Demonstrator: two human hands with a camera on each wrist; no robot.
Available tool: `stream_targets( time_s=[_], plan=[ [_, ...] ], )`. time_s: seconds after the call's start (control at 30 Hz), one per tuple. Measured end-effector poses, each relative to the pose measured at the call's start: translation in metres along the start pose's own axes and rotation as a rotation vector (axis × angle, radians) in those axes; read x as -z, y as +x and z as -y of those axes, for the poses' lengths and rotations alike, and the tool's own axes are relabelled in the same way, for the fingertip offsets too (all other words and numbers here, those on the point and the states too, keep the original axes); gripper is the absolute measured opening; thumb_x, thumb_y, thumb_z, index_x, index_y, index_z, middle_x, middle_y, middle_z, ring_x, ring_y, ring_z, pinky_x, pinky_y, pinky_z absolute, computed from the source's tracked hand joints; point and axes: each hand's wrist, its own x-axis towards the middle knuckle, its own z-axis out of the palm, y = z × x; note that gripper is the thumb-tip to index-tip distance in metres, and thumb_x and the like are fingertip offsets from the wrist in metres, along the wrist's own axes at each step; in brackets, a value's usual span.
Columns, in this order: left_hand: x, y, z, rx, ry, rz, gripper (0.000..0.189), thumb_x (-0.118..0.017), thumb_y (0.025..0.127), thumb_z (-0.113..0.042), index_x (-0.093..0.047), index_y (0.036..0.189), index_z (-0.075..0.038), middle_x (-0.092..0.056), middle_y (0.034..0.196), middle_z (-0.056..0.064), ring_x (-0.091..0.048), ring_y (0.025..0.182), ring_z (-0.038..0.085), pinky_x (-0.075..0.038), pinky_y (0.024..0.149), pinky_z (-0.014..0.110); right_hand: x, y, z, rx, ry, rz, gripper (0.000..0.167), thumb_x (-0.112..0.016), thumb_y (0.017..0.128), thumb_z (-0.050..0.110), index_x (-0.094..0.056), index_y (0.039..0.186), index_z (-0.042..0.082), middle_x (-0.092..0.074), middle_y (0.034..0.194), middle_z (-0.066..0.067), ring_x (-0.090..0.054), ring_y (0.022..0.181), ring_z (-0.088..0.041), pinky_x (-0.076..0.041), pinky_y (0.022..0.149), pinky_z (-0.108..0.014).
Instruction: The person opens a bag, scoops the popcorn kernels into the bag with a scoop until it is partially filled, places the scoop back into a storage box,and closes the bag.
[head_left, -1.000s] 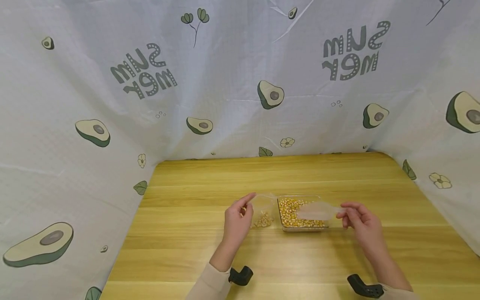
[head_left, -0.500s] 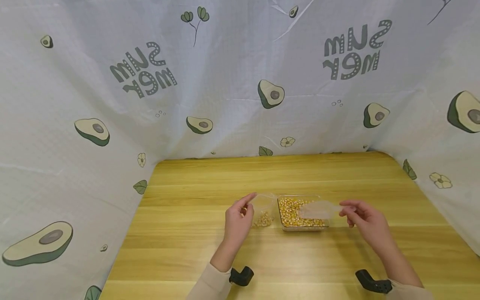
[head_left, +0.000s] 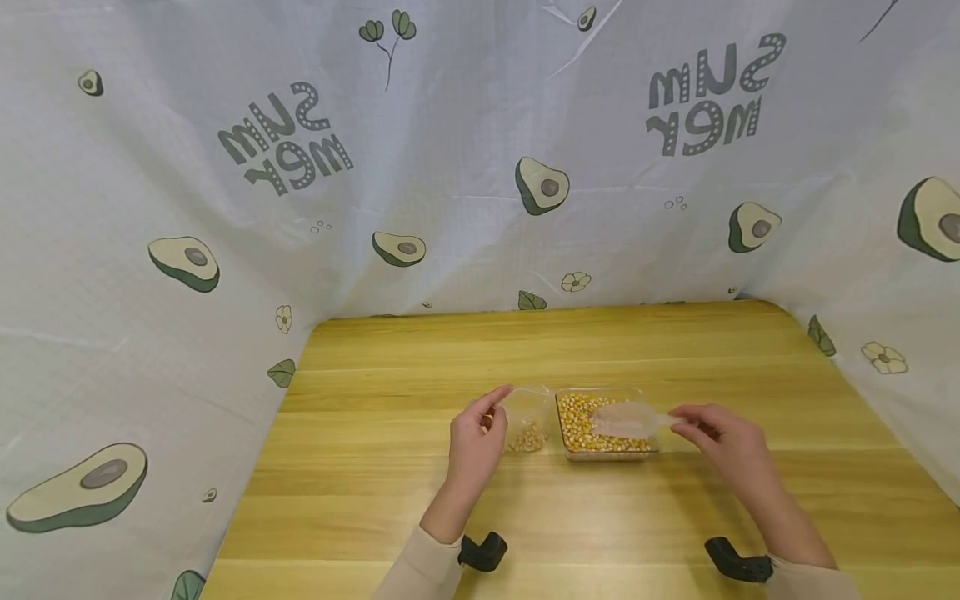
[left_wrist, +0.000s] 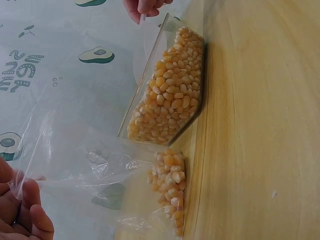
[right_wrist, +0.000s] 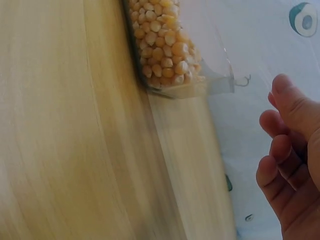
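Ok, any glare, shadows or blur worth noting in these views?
Head: pale glare on the near tabletop, soft shadow below the right hand; left wrist: bright glints on the clear plastic bag; right wrist: wood grain looks soft and blurred.

The head view looks forward and down from above the near side of the surface (head_left: 360,500), far enough back to take in the left grip (head_left: 477,433), the right grip (head_left: 723,437), the container (head_left: 611,456) and the patterned cloth (head_left: 465,125) behind. The left wrist view is low and close, turned sideways – cloth left, surface right – and faces across the bag (left_wrist: 75,165) to the container. The right wrist view, also close, tips the opposite way – surface left, cloth right – and crops the container at the top. All three share the container; head and left wrist also share the bag.
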Motion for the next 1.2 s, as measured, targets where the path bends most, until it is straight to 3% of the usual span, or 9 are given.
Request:
stream_targets(
  time_s=[0.17,0.53,0.83,1.2],
  plan=[
    [0.000,0.000,0.000,0.002,0.006,-0.002,0.033,-0.055,0.097,-0.004,-0.073,0.122,-0.016,-0.072,0.107,0.012,-0.049,0.068,0.009,-0.026,0.042,0.013,-0.004,0.001,-0.002,0.014,-0.004,-0.006,0.019,-0.079,0.082,0.006,-0.076,0.100,0.009,-0.066,0.079,-0.001,-0.048,0.067,0.010,-0.041,0.056,-0.011],
    [0.000,0.001,0.000,-0.004,0.018,0.006,0.034,-0.055,0.098,-0.004,-0.073,0.123,-0.017,-0.071,0.103,0.012,-0.046,0.066,0.009,-0.026,0.043,0.013,-0.010,-0.002,-0.005,-0.091,0.084,0.034,0.016,-0.072,0.091,0.014,-0.076,0.105,0.011,-0.065,0.085,0.010,-0.051,0.071,0.007,-0.045,0.061,-0.013],
    [0.000,-0.001,0.000,0.006,0.019,0.003,0.034,-0.055,0.097,-0.004,-0.073,0.122,-0.018,-0.070,0.101,0.013,-0.047,0.066,0.010,-0.027,0.042,0.013,-0.022,0.000,-0.003,-0.137,0.110,0.049,0.018,-0.070,0.093,0.020,-0.076,0.107,0.010,-0.067,0.087,0.006,-0.051,0.073,0.006,-0.045,0.061,-0.016],
    [0.000,-0.002,0.001,0.010,0.019,0.003,0.034,-0.055,0.097,-0.004,-0.073,0.122,-0.019,-0.070,0.102,0.013,-0.046,0.063,0.009,-0.025,0.041,0.013,-0.031,-0.006,-0.012,-0.235,0.144,0.034,0.020,-0.066,0.096,0.025,-0.076,0.107,0.011,-0.061,0.090,0.030,-0.050,0.079,0.011,-0.043,0.066,-0.012]
  ],
)
